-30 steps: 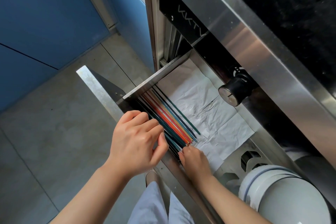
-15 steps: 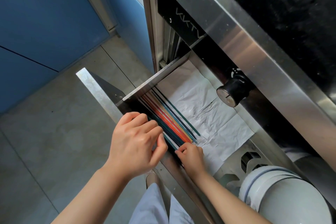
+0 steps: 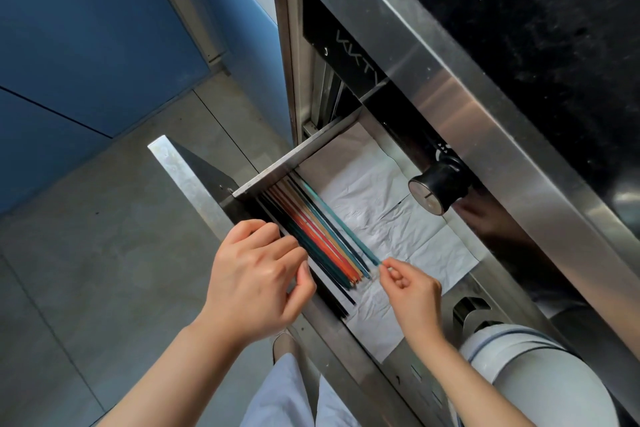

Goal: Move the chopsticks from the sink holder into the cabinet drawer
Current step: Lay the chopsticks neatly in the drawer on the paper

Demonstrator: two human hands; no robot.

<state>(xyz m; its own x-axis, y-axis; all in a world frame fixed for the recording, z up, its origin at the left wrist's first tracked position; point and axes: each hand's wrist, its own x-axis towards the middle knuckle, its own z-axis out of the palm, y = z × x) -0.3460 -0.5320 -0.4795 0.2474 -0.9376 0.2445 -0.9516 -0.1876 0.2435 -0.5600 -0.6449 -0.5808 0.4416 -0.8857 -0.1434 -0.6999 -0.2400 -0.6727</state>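
I see the chopsticks (image 3: 320, 236) lying bundled along the open drawer's (image 3: 294, 159) front edge, on white paper (image 3: 388, 215); my right hand (image 3: 412, 291) pinches what looks like the teal stick's tip; my left hand (image 3: 256, 284) hovers curled, fingers together, holding nothing.

Hidden and cut-off parts around the pinch at the drawer

The near ends of the dark chopsticks (image 3: 313, 253) left of the pinch are covered by the left hand (image 3: 256, 282), so contact there cannot be told. Whether the teal chopstick (image 3: 341, 224) is truly nipped by the right hand (image 3: 412, 291) or only touched at its tip cannot be judged. The far ends of the bundle are lost under the drawer (image 3: 294, 158) wall beyond the pinch. The white bowls (image 3: 540, 378) nearer than the pinch are cut by the lower edge, and both forearms likewise. The panel lettering (image 3: 356, 54) is too dim to be read.
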